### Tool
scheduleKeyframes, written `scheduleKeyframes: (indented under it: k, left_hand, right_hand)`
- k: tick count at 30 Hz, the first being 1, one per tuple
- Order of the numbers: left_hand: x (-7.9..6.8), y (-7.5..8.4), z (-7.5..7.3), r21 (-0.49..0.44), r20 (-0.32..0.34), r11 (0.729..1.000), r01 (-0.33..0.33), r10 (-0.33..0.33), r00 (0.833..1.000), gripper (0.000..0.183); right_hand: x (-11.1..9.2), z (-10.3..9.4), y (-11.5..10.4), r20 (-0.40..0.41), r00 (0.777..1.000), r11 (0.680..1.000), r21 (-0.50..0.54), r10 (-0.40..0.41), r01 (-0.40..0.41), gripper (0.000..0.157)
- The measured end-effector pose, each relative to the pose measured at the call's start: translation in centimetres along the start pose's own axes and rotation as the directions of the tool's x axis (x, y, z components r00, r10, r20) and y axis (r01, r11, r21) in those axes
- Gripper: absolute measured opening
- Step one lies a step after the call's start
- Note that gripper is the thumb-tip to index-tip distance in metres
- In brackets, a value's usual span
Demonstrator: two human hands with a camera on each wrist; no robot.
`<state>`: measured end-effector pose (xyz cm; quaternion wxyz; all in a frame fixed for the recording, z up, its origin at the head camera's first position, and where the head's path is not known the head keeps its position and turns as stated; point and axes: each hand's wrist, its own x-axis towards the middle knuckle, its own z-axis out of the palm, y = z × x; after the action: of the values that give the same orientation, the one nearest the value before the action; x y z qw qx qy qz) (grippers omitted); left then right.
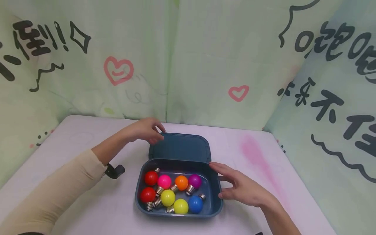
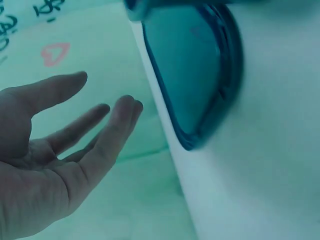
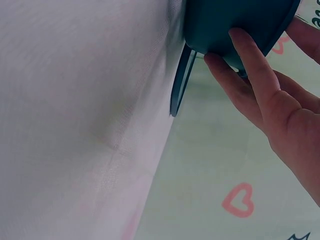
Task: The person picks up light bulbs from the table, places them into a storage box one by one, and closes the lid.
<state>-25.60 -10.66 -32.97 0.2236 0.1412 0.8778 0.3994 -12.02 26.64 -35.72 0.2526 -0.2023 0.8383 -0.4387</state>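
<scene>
An open dark blue box (image 1: pixel 215 195) stands on the table with several colourful light bulbs in it: two red (image 1: pixel 151 178), one pink (image 1: pixel 164 181), one orange (image 1: pixel 181 182), one purple (image 1: pixel 195 181), two yellow (image 1: pixel 168 197) and one blue (image 1: pixel 195 204). Its lid (image 1: pixel 180 147) lies folded back behind it. Over the lid's far left corner my left hand (image 1: pixel 145 130) hovers with loosely bent fingers, holding nothing; the left wrist view shows them apart from the lid (image 2: pixel 185 75). At the box's right side, my right hand (image 1: pixel 241 186) touches the outer wall (image 3: pixel 225 30) with spread fingers (image 3: pixel 250 55).
A pale table (image 1: pixel 88 137) carries the box near its middle, with a pink smear (image 1: pixel 252 150) on its right part. Light green curtains (image 1: pixel 205 58) with hearts and black writing hang close behind and beside the table. A black wrist mount (image 1: pixel 114 171) juts below the left forearm.
</scene>
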Motion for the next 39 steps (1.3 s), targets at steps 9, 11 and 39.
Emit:
scheduleKeyframes:
  k: [9, 11, 39]
  left_hand:
    - [0.5, -3.1, -0.1, -0.056, -0.039, 0.990, 0.128, -0.130, 0.991, 0.050]
    - [0.5, -3.7, 0.0, -0.063, -0.047, 0.987, 0.146, -0.149, 0.988, 0.050]
    - [1.0, -6.0, 0.3, -0.246, 0.054, 0.946, 0.213, -0.206, 0.977, 0.050]
  right_hand:
    - [0.2, 0.1, -0.1, -0.009, 1.000, 1.000, 0.009, 0.020, -0.020, 0.084]
    - [0.3, 0.1, -0.1, -0.007, 1.000, 1.000, 0.011, 0.023, -0.023, 0.085]
    - [10.3, -5.9, 0.8, -0.131, 0.932, 0.934, 0.168, 0.339, -0.316, 0.058]
